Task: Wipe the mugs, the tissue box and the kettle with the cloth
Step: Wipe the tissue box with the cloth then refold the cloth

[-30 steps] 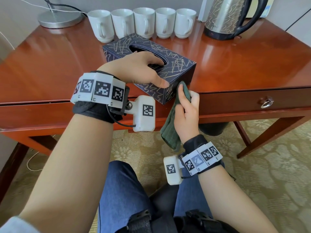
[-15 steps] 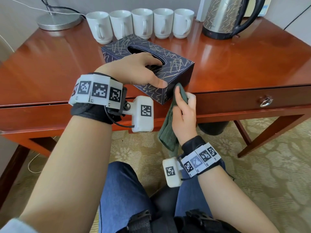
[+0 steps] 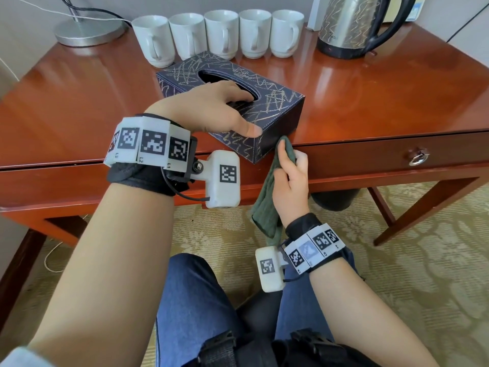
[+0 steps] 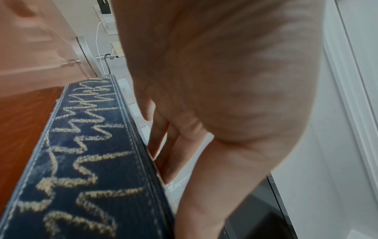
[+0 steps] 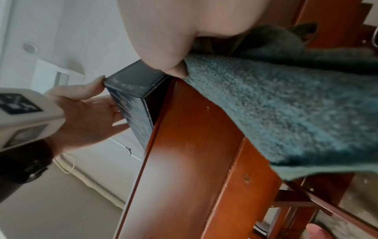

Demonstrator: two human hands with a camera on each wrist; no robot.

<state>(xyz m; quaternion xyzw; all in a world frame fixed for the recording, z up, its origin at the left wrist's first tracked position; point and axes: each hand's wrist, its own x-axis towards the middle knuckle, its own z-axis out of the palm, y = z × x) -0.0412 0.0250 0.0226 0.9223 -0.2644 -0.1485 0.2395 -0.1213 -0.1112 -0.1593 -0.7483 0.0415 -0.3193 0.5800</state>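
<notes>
A dark blue tissue box [image 3: 275,107] with gold scribble stitching sits at the wooden desk's [image 3: 79,102] front edge, one corner past it. My left hand [image 3: 211,112] grips it from above, fingers at the oval slot, thumb on the near side; the box [image 4: 85,161] fills the left wrist view. My right hand [image 3: 291,178] pinches a green cloth [image 3: 270,197] and presses its top against the box's right end by the desk edge. The cloth [image 5: 286,105] hangs below. Several white mugs [image 3: 222,35] and a steel kettle [image 3: 352,25] stand at the back.
A lamp base [image 3: 87,33] with a cable stands at the desk's back left. A drawer with a ring pull [image 3: 418,158] runs under the desk's right front. My knees in blue jeans [image 3: 195,300] are below, over patterned carpet [image 3: 410,260].
My right hand with the cloth has slid a little down the box's right end toward the desk edge. My left hand keeps its hold on the box.
</notes>
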